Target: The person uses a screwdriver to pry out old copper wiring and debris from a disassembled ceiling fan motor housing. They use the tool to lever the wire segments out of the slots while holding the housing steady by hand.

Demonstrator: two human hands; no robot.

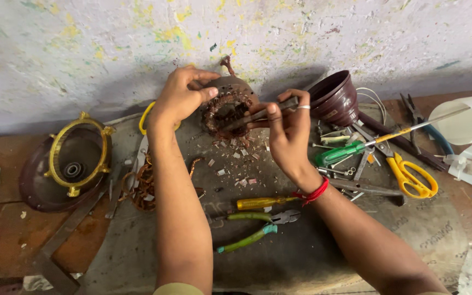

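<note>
I'm watching L hand (178, 98) clasping the wound stator (228, 106) upright at desk (301, 257) rear, w/ R hand (285, 128) pinching a dark tool (258, 114), long axis running R-to-L, tip poking into the coil.

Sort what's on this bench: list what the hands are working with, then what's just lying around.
In use:
left hand
round brown motor stator with copper windings
right hand
thin dark metal tool

Lying about:
green-handled pliers
yellow-handled scissors
green-handled screwdriver
brass-ringed round cover
</note>
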